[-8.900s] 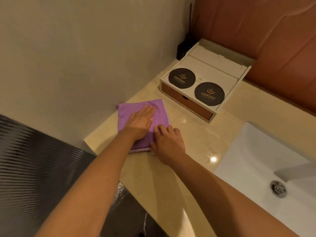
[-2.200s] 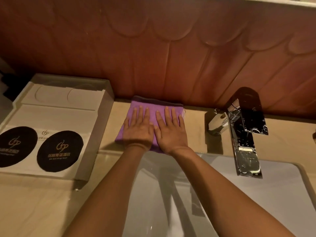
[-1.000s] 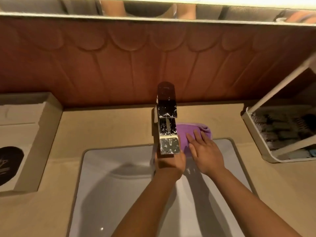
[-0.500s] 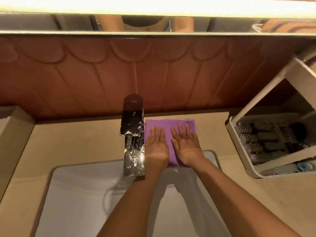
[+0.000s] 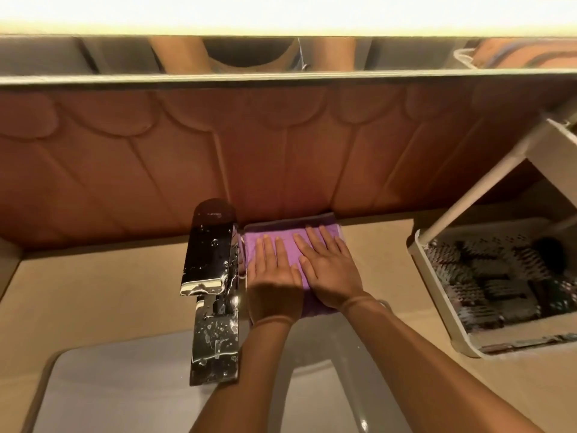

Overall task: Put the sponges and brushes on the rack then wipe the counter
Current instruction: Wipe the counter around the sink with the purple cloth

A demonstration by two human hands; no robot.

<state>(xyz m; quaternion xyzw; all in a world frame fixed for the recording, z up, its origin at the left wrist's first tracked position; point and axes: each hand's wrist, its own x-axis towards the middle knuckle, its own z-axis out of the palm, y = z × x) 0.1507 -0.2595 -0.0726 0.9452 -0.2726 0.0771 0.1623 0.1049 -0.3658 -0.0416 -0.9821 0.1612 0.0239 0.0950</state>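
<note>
As left hand (image 5: 274, 276) and right hand (image 5: 331, 270) press flat on purple cloth (image 5: 285, 231), neither grips it | risk: leftward swipe bumps adjacent faucet (image 5: 212, 260).

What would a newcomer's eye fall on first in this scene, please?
The purple cloth, pressed flat under the left hand and right hand at the back of the counter. Just left of it, the water-spotted chrome faucet juts over the sink; a white rack sits far right.

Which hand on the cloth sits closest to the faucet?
The left hand, flat on the purple cloth beside the faucet; the right hand presses the side toward the rack.
</note>
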